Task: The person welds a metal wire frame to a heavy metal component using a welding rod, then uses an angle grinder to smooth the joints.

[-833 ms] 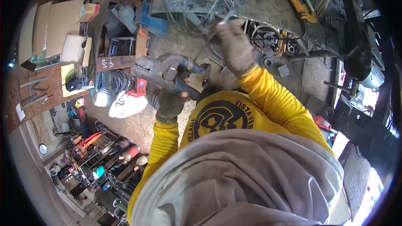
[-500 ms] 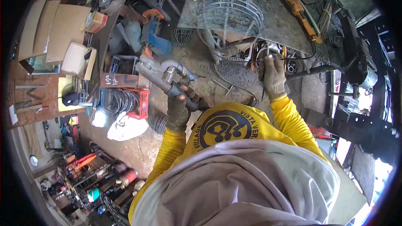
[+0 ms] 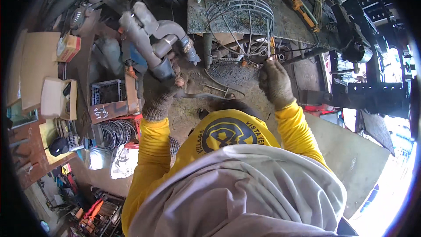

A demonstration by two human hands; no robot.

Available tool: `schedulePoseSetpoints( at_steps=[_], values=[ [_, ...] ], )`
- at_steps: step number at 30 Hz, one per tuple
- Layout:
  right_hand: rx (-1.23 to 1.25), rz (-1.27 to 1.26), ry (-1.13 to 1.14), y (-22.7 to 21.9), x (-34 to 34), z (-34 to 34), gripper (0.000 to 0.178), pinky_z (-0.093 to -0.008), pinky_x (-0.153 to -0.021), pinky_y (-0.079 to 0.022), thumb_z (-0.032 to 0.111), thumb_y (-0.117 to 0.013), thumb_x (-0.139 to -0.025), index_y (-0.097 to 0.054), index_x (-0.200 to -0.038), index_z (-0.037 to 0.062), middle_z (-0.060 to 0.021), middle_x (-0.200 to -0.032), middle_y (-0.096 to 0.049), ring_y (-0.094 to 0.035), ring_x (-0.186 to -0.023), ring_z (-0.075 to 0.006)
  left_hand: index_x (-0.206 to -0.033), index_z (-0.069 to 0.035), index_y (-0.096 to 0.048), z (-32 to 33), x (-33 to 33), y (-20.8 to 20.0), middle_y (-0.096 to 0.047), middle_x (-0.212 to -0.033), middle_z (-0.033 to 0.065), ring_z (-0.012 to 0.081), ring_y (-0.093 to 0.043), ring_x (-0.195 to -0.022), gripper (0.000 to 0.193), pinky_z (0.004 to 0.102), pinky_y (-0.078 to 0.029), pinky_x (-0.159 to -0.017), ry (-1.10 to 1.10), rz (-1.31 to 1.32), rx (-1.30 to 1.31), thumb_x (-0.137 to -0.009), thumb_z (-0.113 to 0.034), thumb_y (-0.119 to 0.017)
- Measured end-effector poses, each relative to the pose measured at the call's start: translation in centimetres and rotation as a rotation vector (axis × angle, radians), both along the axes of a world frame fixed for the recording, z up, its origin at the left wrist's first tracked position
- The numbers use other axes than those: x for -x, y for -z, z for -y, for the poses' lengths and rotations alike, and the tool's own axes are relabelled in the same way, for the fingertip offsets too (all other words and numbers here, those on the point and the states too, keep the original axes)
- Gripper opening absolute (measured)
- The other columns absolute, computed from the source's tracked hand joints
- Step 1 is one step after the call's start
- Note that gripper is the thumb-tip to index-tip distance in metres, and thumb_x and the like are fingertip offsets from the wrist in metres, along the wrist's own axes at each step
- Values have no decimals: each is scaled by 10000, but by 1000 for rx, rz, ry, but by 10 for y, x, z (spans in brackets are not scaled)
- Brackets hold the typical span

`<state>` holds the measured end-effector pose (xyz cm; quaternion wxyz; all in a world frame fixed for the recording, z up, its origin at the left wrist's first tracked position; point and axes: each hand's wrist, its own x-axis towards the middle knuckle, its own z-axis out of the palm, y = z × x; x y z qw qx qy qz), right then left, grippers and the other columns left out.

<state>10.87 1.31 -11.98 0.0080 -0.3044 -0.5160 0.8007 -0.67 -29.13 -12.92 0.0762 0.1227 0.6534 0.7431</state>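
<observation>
My left hand (image 3: 160, 94), in a knitted work glove, is closed round the dark handle of a heavy grey tool with a curved arm (image 3: 142, 39). A dark cable (image 3: 199, 95) trails from beside this hand. My right hand (image 3: 277, 83), gloved too, is closed at the bench's front edge, and a thin metal rod (image 3: 271, 59) shows at its fingertips. Just beyond it, a round wire frame (image 3: 240, 5) of several curved rings rests on the metal workbench (image 3: 195, 15) and overhangs its edge. The gloved fist hides most of the rod.
An orange power tool (image 3: 300, 6) lies on the bench, with a vise (image 3: 355, 48) at its right end. At left are cardboard boxes (image 3: 52, 98), a plastic crate (image 3: 107, 91) and coiled wire rings (image 3: 115, 132). A flat panel (image 3: 351, 160) stands at right.
My left hand has lifted the grey tool up and to the left, closer to the camera. The right hand has moved slightly down and left. The whole view has shifted too.
</observation>
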Motion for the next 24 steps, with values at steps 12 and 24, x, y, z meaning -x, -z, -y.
schedulePoseSetpoints(
  at_steps=[12, 24],
  values=[
    [-105, -58, -284, -51, 78, 87, 397, -217, -495, -396, 408, -549, -1014, -663, -1173, 63, -17, -845, -674, -508, -572, -58, -1349, -5, -492, -11, 36, 11, -631, -1137, 84, 215, -630, -988, 584, 360, -525, -865, 38, -114, 172, -898, -326, -677],
    [-269, 136, 145, -44, 86, 90, 339, -233, -543, -430, 254, -592, -982, -646, -1215, 15, 12, -744, -606, -522, -588, -67, -1314, -29, -458, -2, 150, 98, -578, -1199, 161, 275, -605, -1113, 458, 404, -505, -975, 91, -276, 410, -944, -261, -594]
  ],
)
